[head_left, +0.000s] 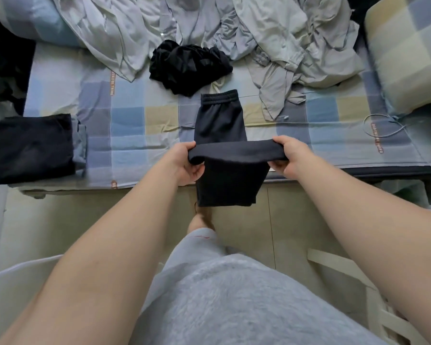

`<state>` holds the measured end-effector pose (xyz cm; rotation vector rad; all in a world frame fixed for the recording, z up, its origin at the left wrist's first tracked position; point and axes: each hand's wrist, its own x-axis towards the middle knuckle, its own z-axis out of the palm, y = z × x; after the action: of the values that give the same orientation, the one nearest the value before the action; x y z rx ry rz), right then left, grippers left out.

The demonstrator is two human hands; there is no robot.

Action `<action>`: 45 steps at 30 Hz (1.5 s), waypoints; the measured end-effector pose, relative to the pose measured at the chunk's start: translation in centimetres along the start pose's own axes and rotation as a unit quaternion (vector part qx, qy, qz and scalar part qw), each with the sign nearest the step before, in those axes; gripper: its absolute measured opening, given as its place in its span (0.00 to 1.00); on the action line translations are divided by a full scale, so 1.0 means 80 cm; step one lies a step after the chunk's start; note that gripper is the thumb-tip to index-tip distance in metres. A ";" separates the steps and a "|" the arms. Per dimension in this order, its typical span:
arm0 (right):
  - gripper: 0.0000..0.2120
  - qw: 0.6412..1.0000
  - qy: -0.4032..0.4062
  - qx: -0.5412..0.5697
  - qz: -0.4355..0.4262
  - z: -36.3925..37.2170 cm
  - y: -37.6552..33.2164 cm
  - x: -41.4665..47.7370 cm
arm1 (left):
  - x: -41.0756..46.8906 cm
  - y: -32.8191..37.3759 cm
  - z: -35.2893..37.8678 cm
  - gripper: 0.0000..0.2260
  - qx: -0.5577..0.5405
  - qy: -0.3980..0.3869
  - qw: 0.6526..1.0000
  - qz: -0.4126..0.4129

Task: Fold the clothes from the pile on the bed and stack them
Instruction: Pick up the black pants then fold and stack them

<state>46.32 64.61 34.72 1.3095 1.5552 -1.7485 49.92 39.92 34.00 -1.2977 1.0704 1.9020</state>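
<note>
A pair of black, soft-knit trousers with a gathered elastic waistband (219, 125) is held across the near edge of a bed covered in a blue, grey and cream checked sheet (127, 120). The waistband end is laid flat on the sheet, pointing away from the person, while the leg end is draped over the bed's edge and hangs toward the tiled floor. Between the two, the cloth is raised into a thick horizontal fold. This fold is gripped at its left end by the left hand (187, 163) and at its right end by the right hand (291, 155), fingers curled round the cloth, the hands held apart by the width of the garment. The fabric looks smooth and matte, with the legs lying one on the other.

At the bed's left edge a folded black garment is stacked on a folded grey-blue one (32, 148). Farther back, a crumpled black garment (189, 66) is seen beside a heap of pale grey clothes (271, 33).
</note>
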 end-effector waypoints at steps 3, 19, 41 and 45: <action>0.08 1.000 0.019 0.012 0.018 0.059 -0.062 0.065 | 0.065 0.086 0.024 0.07 0.017 0.020 1.000 -0.006; 0.22 0.994 -0.098 -0.041 0.012 0.202 -0.102 0.411 | 0.426 0.213 0.059 0.21 0.115 0.023 0.991 0.069; 0.38 0.866 -0.044 -0.496 -0.055 -0.028 0.215 0.410 | 0.404 -0.169 -0.074 0.37 0.352 0.243 0.901 0.074; 0.37 0.894 -0.073 -0.438 -0.062 -0.022 0.252 0.420 | 0.429 -0.201 -0.096 0.42 0.281 0.212 0.932 0.080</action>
<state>48.64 69.37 -4.15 0.6128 1.9997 -0.9272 54.67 42.36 -4.34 -1.3225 1.8274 1.2762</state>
